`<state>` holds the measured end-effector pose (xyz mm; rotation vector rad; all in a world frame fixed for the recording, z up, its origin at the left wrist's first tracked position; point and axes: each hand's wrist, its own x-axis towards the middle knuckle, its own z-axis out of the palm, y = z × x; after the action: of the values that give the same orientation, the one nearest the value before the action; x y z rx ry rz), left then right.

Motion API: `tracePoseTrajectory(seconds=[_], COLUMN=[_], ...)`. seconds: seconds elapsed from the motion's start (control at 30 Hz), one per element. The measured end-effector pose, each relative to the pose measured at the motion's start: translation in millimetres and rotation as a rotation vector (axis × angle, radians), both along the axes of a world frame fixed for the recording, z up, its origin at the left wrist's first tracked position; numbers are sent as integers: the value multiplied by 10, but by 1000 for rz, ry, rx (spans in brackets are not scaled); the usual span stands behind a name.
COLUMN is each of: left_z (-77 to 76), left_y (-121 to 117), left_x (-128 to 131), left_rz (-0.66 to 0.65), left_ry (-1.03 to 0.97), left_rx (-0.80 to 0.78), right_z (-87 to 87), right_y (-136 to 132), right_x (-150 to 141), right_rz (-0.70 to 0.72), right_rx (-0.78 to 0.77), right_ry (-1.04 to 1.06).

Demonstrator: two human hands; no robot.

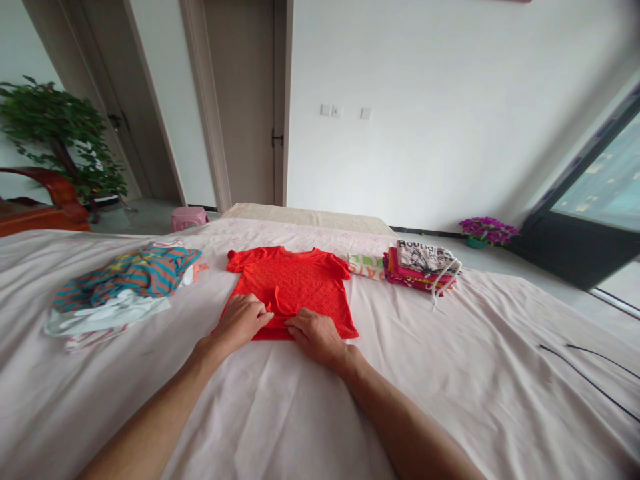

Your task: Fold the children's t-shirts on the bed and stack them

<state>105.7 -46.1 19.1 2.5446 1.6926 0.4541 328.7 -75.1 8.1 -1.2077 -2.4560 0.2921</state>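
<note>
Red short-sleeved T-shirt [313, 280] spread on the pale sheet [280, 413], between rumpled clothes [135, 275] at left and folded stack [423, 259] at right. Left hand [244, 320] and right hand [317, 335] on near part, fingers curled; pinching or pressing, cannot tell. Ease out central wrinkles evenly.

There is one red shirt [295, 273] and two piles of clothes [125, 280] [420, 267]. There are two doors [240, 80] [117, 80], three square wall plates [325, 110] [337, 111] [366, 114], two plants [55, 123] [485, 229], two black cords [590, 377] [603, 355], one pink stool [189, 217] and one wooden chair [63, 193]
</note>
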Motion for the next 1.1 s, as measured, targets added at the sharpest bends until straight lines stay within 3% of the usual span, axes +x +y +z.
tracePoseTrajectory(seconds=[0.13,0.3,0.4,0.53,0.6,0.7,0.83,1.1], left_z=[31,94,44,-91,-128,-111,-24,-21], left_y=[-58,-71,-38,15,31,22,-20,23], left_x=[27,32,20,30,48,70,52,-67], left_rz=[64,177,240,257,198,-14,-277,-327], left_ry=[100,2,-33,-114,-216,-330,-282,-214], left_rx=[101,155,103,-7,-22,13,-83,-276], right_z=[18,31,44,52,38,-14,-107,-169], right_y=[-7,-42,-54,-48,-34,3,68,128], right_x=[-8,-21,-16,13,29,49,84,126], right_rz=[64,114,132,56,-21,-173,-312,-206], right_rx=[58,171,180,99,35,-24,-51,-210], right_ry=[-57,-124,-147,-69,0,131,271,394])
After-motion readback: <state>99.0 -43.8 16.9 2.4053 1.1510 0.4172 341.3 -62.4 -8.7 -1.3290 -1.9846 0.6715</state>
